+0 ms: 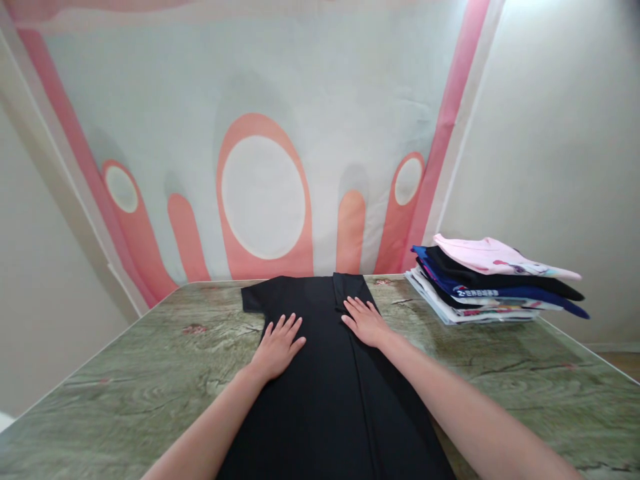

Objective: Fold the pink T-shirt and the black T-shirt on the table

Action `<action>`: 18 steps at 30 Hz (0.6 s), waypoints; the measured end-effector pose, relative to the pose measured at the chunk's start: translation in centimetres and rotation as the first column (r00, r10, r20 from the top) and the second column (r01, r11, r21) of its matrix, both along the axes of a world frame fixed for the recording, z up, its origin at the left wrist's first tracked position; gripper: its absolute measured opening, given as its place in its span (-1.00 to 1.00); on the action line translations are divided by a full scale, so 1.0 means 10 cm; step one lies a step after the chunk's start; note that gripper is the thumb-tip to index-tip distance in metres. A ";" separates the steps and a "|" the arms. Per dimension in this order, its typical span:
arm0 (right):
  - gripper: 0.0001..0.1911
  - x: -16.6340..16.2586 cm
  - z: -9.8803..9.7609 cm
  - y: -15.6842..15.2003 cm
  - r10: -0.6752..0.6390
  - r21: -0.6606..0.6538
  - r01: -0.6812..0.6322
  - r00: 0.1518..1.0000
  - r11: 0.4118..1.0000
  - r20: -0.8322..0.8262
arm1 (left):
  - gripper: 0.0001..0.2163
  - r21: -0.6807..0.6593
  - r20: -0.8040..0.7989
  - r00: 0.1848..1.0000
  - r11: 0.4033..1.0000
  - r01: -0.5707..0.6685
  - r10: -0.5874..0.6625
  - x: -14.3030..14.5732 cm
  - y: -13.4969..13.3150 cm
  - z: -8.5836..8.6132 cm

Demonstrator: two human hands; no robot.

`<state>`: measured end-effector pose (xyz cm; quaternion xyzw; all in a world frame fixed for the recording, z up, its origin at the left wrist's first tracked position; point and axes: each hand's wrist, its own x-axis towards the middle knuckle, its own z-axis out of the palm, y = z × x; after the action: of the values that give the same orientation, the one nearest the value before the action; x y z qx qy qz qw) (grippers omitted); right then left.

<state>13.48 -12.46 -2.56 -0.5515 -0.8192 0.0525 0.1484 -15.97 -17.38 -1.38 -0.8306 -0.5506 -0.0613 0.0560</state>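
Observation:
A black T-shirt (320,400) lies flat on the table, its near end running out of the bottom of the view. Its right side is folded inward, with the right sleeve doubled back near the top; the left sleeve still sticks out to the left. My left hand (279,345) rests flat on the shirt's left edge, fingers spread. On the folded right part, just below the sleeve, my right hand (366,322) lies palm down with its fingers stretched out. Neither hand grips the cloth.
A stack of folded shirts (495,283), a pink one on top, stands at the table's back right. The wood-patterned table (165,373) reaches back to a wall hanging (330,100) with pink and orange shapes.

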 end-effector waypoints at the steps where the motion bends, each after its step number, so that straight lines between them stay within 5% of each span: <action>1: -0.32 -0.01 0.00 0.00 0.001 0.004 -0.001 1.000 1.000 0.001 | -0.47 0.001 0.003 1.000 1.000 0.000 0.000 0.00 0.00 0.00; 18: -0.48 0.27 -0.08 0.03 0.036 0.085 -0.026 0.993 0.996 -0.115 | -0.48 -0.007 -0.008 1.000 1.000 0.016 -0.016 -0.02 0.03 -0.03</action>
<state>16.17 -12.17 -3.36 -0.5280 -0.8191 0.0529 0.2181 -16.20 -17.05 -1.65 -0.8355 -0.5438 -0.0567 0.0549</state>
